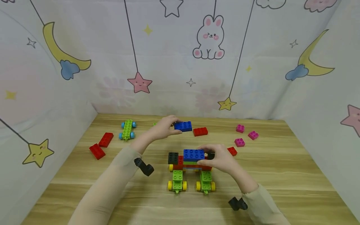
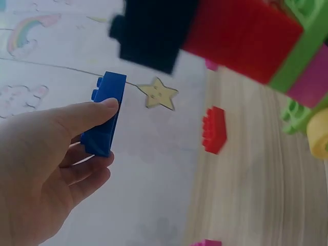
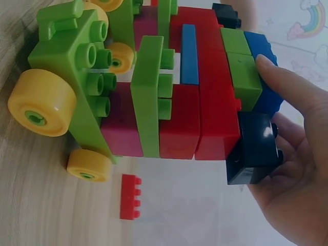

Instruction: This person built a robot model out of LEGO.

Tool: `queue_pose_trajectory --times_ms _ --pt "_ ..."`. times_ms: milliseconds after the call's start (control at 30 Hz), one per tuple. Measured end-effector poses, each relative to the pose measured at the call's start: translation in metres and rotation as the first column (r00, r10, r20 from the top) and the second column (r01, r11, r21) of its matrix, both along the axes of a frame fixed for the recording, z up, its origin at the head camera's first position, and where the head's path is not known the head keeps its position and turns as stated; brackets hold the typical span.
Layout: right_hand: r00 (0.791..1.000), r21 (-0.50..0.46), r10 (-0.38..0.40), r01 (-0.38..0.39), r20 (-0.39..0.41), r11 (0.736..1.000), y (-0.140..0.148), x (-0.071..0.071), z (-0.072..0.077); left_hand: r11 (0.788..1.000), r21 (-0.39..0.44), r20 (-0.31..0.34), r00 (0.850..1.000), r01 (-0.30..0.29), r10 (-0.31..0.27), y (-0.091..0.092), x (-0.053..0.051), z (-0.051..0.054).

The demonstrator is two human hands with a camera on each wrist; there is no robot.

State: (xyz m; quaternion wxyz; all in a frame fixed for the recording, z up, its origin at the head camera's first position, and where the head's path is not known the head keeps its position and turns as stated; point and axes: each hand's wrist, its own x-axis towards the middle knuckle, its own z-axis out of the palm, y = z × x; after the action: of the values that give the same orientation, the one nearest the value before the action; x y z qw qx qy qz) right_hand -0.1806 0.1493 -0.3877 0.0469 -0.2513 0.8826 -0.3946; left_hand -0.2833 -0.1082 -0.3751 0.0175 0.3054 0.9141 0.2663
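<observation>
Raised beyond the built model, my left hand [image 1: 163, 128] pinches a blue brick [image 1: 183, 126] between thumb and fingers; the left wrist view has the same blue brick [image 2: 105, 115] near a printed star. My right hand [image 1: 220, 158] grips another blue brick [image 1: 193, 155] on top of the model, its thumb on the brick's side in the right wrist view. Beneath that brick are green bricks [image 3: 243, 74], then red bricks [image 3: 218, 102]. A black brick [image 1: 173, 158] sits at each end. Two green wheeled bases [image 1: 177, 176] with yellow wheels carry the model.
A green car base [image 1: 127, 129] with blue wheels stands at the back left, near two red bricks [image 1: 106, 139]. Another red brick [image 1: 200, 131] lies behind the model. Several pink bricks [image 1: 240, 142] and a red brick [image 1: 232, 151] are at right. A printed cloth [image 1: 174, 62] walls the table.
</observation>
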Motion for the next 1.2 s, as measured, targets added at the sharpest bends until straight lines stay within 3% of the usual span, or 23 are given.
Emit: queue_pose_trajectory --times_ms 233,433,667,867,1000,1200 --pt "1.0 -0.018 0.005 -0.006 -0.014 1.0 0.0 0.002 0.0 0.997 0.067 -0.018 0.999 -0.044 0.045 0.001 0.03 0.022" --pt "1.0 -0.025 -0.008 0.007 -0.027 1.0 0.001 0.005 -0.001 0.99 0.142 -0.06 0.998 -0.027 0.036 0.006 0.055 0.032" --pt "0.998 -0.026 -0.005 0.003 -0.058 1.0 0.002 0.007 -0.001 0.979 0.203 -0.067 0.998 -0.006 0.02 0.013 0.075 0.033" --pt "0.993 -0.094 -0.069 0.059 -0.099 0.994 0.003 0.008 0.001 0.975 0.223 -0.059 0.998 -0.004 0.018 0.018 0.087 0.033" --pt "0.986 -0.166 -0.094 0.071 -0.137 0.984 0.005 0.008 0.004 0.974 0.225 -0.054 0.999 0.002 0.011 0.021 0.092 0.032" --pt "0.978 -0.197 -0.06 0.02 -0.198 0.98 0.005 0.007 0.009 0.973 0.23 -0.044 0.999 0.024 -0.014 0.023 0.096 0.027"
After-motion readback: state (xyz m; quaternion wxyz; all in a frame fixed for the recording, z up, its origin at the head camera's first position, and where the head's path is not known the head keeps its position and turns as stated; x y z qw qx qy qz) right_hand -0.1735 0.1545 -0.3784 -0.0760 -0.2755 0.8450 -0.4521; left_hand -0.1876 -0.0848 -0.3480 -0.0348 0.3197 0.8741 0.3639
